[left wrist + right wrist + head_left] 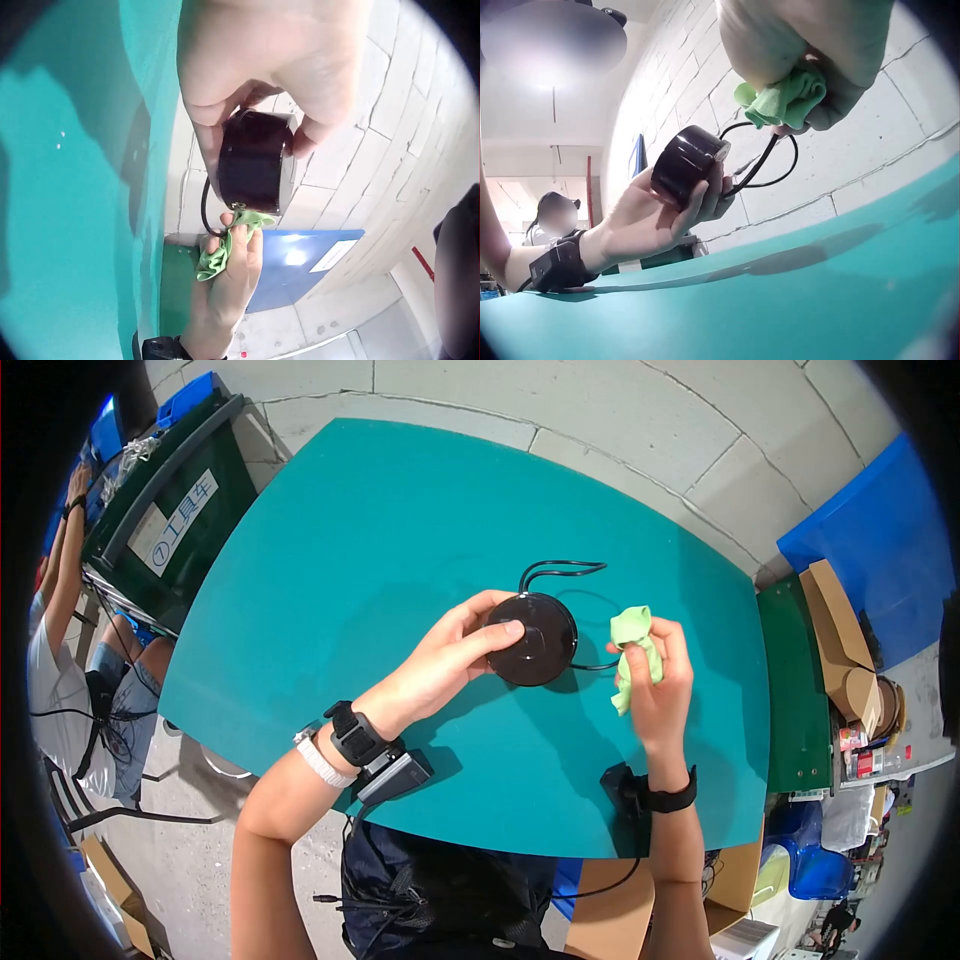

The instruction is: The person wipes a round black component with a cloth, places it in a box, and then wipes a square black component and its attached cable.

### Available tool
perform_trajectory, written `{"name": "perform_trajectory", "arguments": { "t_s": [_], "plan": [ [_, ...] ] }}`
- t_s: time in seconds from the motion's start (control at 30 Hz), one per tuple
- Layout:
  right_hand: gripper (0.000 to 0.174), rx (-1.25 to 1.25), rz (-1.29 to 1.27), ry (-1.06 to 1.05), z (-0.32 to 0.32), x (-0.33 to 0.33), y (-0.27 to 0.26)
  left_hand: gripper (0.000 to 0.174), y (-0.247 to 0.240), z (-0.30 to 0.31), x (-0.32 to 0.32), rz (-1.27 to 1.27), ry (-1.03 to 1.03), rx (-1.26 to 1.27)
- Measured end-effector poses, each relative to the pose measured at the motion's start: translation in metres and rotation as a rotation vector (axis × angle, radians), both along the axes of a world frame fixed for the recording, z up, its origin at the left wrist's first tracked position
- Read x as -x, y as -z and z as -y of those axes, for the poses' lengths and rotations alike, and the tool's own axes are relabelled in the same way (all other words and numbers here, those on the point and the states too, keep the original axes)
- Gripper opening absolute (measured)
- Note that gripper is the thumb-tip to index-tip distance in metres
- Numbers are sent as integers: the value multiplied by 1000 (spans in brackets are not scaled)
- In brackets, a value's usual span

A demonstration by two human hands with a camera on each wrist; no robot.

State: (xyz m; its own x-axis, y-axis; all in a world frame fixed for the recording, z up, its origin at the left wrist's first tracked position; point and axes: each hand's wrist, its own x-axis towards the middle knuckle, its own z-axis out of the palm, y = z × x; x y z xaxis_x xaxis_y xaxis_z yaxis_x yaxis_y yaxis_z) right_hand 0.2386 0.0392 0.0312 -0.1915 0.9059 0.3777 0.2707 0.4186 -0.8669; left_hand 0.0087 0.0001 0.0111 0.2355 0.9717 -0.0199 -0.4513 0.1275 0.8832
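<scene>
A glossy black round device (543,650) with a black cable is held above the table by my left hand (440,650). The thumb lies across its flat top, and the other fingers curl round its far side and underneath. The left wrist view shows the thick side of the device (255,161). To its right, my right hand (663,690) pinches a crumpled light green cloth (632,630) between thumb and fingers. A stretch of cable (761,165) runs from the device to the right fingertips, and whether they grip it too I cannot tell.
Underneath is a green table (400,500), set against a white block wall (600,400). At the left are a dark green tool cart (170,510) and a seated person (80,660). Cardboard boxes (840,630) and a blue panel (880,550) stand beyond the right edge.
</scene>
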Motion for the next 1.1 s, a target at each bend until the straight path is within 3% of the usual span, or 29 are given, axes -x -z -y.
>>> {"name": "perform_trajectory", "arguments": {
  "t_s": [0.2,0.27,0.33,0.4,0.53,0.6,0.73,0.83,0.87,0.93,0.97,1.03,1.1],
  "plan": [
    [18,110,-82,140,-19,-25,-3,47,2,-3,1,19,-95,19],
    [16,-60,148,117,-27,-30,7,47,2,-3,1,20,-112,25],
    [13,4,243,155,-26,-30,4,47,3,-2,0,33,-101,31],
    [14,-283,511,284,-29,-35,11,47,2,-1,1,33,-85,32],
    [17,-129,487,308,-32,-42,10,47,2,-1,2,45,-87,24],
    [23,-301,611,364,-34,-48,12,47,3,-1,3,46,-86,24],
    [28,-541,593,384,-30,-30,7,45,4,-1,1,89,-72,11],
    [29,-525,558,129,-14,-13,0,46,9,-3,-1,73,-37,0],
    [29,-525,557,132,-9,-8,-3,46,8,-3,-1,72,-34,-1],
    [38,-156,370,-177,4,2,-6,43,9,-2,-1,131,20,16],
    [38,-152,369,-174,10,7,-3,43,8,-1,-2,130,24,20],
    [48,140,94,-343,17,13,0,46,7,1,-2,110,66,7],
    [51,164,73,-362,17,13,1,48,7,1,-3,103,74,7]
  ]
}}
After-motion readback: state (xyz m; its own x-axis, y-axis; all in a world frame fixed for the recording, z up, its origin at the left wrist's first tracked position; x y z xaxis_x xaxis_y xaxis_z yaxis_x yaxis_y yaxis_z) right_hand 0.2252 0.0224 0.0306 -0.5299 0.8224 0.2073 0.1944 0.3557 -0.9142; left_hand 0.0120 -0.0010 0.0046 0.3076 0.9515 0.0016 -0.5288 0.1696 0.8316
